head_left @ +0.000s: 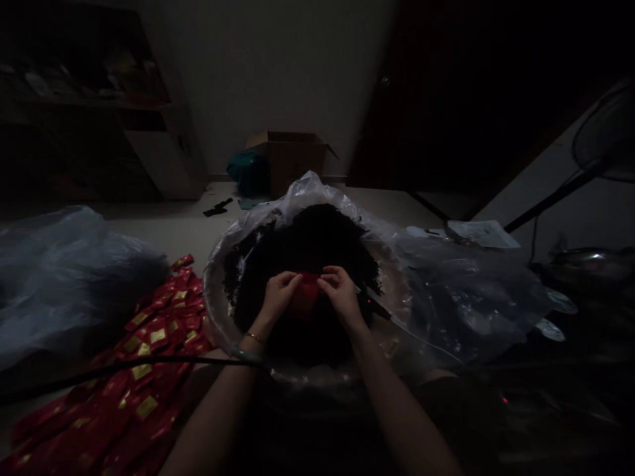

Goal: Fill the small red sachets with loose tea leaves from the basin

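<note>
Both my hands hold a small red packet (306, 294) between them, over a heap of dark, loose material that looks like tea leaves (317, 228). My left hand (280, 294) pinches the packet's upper left corner between thumb and fingers. At the upper right corner, my right hand (341, 291) does the same. The heap fills a wide round basin (211, 311) lined with clear plastic. Beside my right hand lies a dark handheld device (374, 305) with a small red light and a thin white cable. Dim light hides the packet's details.
Many red packets with gold labels (157, 336) are piled on the floor at the left. Clear plastic bags (64, 277) lie further left, and more plastic sheeting (471, 291) at the right. Behind the basin stands an open cardboard box (297, 162); a fan (608, 135) is at the right.
</note>
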The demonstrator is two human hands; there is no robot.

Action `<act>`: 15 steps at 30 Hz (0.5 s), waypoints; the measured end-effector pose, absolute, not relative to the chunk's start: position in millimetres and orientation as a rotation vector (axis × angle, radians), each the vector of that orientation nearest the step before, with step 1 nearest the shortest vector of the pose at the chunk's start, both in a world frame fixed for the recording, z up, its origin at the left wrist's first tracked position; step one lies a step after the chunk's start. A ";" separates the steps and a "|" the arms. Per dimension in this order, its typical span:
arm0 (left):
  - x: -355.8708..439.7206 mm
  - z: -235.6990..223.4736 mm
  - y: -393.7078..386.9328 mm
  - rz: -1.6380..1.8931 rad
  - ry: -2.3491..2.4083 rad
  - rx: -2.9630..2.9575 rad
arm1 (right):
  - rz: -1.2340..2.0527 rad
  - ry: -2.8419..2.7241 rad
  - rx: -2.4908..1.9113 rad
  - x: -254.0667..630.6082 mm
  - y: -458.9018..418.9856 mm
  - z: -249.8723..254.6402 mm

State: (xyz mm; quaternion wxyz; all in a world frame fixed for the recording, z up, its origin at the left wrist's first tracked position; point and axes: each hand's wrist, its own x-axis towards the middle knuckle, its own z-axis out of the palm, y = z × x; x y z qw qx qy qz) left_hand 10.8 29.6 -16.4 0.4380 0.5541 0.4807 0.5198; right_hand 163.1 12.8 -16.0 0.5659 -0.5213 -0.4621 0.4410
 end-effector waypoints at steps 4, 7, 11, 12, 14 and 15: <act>13.4 -15.7 28.6 1.402 1.233 1.413 | 0.910 -1.139 -1.268 160.6 9.4 -21.7; 14.9 -14.7 25.6 1.380 1.188 1.369 | 0.830 -1.164 -1.282 158.9 6.8 -25.1; 15.0 -14.3 21.1 1.353 1.250 1.441 | 0.772 -1.161 -1.313 159.7 4.3 -28.9; 15.0 -14.6 20.2 1.346 1.259 1.473 | 0.764 -1.155 -1.317 160.1 3.9 -29.7; 15.2 -15.7 19.1 1.337 1.269 1.542 | 0.752 -1.142 -1.315 160.8 3.1 -30.9; 15.3 -16.5 18.8 1.334 1.268 1.576 | 0.747 -1.134 -1.310 161.0 2.8 -31.3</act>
